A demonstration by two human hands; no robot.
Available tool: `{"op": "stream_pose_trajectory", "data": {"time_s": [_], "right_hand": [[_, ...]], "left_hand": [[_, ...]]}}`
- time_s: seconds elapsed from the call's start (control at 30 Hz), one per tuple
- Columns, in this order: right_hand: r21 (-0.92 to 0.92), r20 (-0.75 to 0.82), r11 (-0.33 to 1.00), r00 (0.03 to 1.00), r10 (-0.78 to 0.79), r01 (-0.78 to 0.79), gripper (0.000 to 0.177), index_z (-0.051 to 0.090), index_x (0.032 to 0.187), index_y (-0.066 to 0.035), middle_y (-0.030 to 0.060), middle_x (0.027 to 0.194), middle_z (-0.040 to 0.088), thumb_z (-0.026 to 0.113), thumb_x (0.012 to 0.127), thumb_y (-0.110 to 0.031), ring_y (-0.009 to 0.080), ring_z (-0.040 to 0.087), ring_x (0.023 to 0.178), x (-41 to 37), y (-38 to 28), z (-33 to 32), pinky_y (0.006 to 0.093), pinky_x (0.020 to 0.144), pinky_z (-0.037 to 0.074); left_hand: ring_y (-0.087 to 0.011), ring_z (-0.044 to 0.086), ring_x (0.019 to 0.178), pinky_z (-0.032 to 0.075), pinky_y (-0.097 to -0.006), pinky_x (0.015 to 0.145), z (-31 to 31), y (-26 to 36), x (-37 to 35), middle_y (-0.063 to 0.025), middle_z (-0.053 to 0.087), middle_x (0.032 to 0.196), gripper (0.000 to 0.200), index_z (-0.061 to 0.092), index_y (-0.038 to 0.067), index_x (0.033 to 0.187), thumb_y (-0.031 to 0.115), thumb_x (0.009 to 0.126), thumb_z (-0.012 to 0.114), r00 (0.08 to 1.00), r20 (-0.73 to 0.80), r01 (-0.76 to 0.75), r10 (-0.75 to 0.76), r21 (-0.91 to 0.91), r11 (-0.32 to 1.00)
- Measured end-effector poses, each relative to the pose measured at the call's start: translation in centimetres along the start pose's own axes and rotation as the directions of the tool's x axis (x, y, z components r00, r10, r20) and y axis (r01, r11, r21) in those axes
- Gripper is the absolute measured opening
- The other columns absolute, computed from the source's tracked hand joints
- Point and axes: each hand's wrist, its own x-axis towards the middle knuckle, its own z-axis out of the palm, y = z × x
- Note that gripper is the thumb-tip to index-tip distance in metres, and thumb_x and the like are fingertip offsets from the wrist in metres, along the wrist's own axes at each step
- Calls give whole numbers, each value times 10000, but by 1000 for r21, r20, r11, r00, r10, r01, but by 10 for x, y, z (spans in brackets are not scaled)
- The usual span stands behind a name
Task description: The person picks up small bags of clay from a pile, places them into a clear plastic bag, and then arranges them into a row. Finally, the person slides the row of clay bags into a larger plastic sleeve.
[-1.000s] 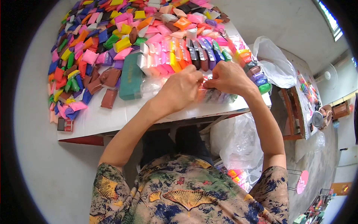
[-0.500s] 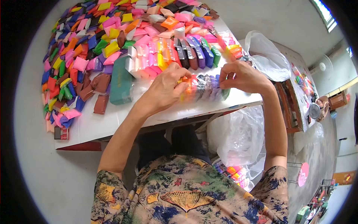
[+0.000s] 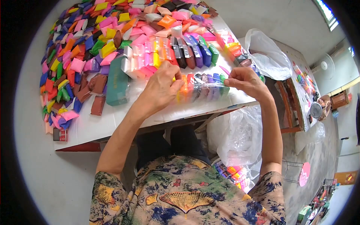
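Observation:
A clear plastic bag (image 3: 204, 89) holding a row of small packets in yellow, orange, red, black, brown, purple, blue and green lies across the table's front edge area. My left hand (image 3: 162, 83) is closed with bent fingers at the bag's left part, by the yellow packets. At the green end, my right hand (image 3: 245, 81) pinches the film between thumb and fingers, and the plastic looks taut between both hands. Just behind stands a double row of coloured packets (image 3: 183, 52). A dark green box (image 3: 117, 83) is left of my left hand.
A big heap of loose coloured packets (image 3: 75, 56) covers the table's left and back. Another filled bag (image 3: 237, 52) lies at the right edge, beside a white plastic bag (image 3: 268, 56). Below the table hangs more clear plastic (image 3: 236, 135). A pink-topped stool (image 3: 304, 174) stands right.
My right hand has shifted slightly right and down relative to the bag, its fingers now pinched at the green end. The bag's film looks more stretched. The left hand stays nearly in place.

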Motion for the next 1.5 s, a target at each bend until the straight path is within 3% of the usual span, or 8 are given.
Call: {"op": "stream_pose_trajectory", "data": {"time_s": [0.37, 0.5, 0.67, 0.83, 1.1, 1.2, 1.33, 1.5], "right_hand": [[106, -349, 993, 937, -19, 59, 177, 668, 861, 0, 31, 704, 629, 766, 848, -147, 114, 554, 603, -11, 26, 36, 294, 573, 439], [-561, -650, 828, 618, -441, 1, 193, 640, 1008, -25, 145, 922, 626, 641, 816, -3, 309, 634, 811, -33, -1, 46, 421, 721, 498], [-642, -407, 657, 549, -730, 397, 207, 632, 987, -37, 110, 981, 615, 671, 784, -24, 312, 589, 905, -29, -38, 98, 420, 783, 481], [-626, -395, 674, 584, -709, 393, 212, 639, 975, -66, 79, 986, 609, 723, 784, -101, 291, 564, 884, -16, -8, 103, 414, 812, 449], [-782, -493, 621, 667, -558, -59, 134, 671, 937, -40, 75, 1009, 642, 659, 867, -154, 283, 569, 944, -37, 5, 66, 463, 860, 399], [-789, -490, 608, 505, -710, 88, 158, 670, 967, -32, 102, 1026, 640, 665, 853, -142, 304, 572, 970, -34, -19, 83, 453, 876, 408], [-603, -358, 664, 594, -721, 442, 164, 646, 981, -34, 116, 1033, 619, 675, 829, -86, 321, 573, 973, -15, -40, 115, 452, 864, 441], [-648, -405, 676, 594, -695, 351, 109, 642, 927, -46, 103, 982, 618, 680, 857, -119, 308, 573, 945, -12, -13, 104, 439, 849, 443]], "left_hand": [[-181, 525, 736, 443, -337, 677, -1, -1, 2, -88, 561, 806, 197, 549, -6, 909, 164, 884, 646, 998, 58, 38, -36, -33, 999], [-188, 545, 754, 451, -342, 688, -2, 0, 3, -98, 572, 808, 206, 552, -8, 903, 173, 882, 648, 997, 65, 55, -52, -38, 998], [-206, 556, 758, 460, -356, 699, -1, 1, 3, -114, 581, 810, 223, 560, -14, 905, 186, 876, 654, 998, 47, 38, -37, -20, 999], [-212, 556, 750, 463, -361, 698, -3, 4, 3, -122, 587, 806, 241, 576, -24, 904, 198, 866, 663, 996, 59, 68, -66, -33, 997], [-293, 610, 767, 480, -399, 708, 7, 5, 4, -174, 611, 798, 235, 574, -39, 856, 183, 852, 654, 998, -11, 59, -59, 3, 998], [-357, 634, 810, 489, -430, 732, 16, 5, 4, -216, 628, 816, 226, 571, -48, 846, 166, 845, 642, 996, -85, 1, 3, 46, 999], [-390, 640, 831, 492, -450, 752, 19, 11, 5, -240, 630, 817, 229, 571, -59, 845, 161, 837, 634, 996, -85, 25, -23, 25, 999], [-404, 634, 835, 493, -458, 760, 11, 5, 1, -247, 627, 823, 231, 571, -64, 855, 165, 849, 602, 995, -84, -54, 54, -7, 998]]}}
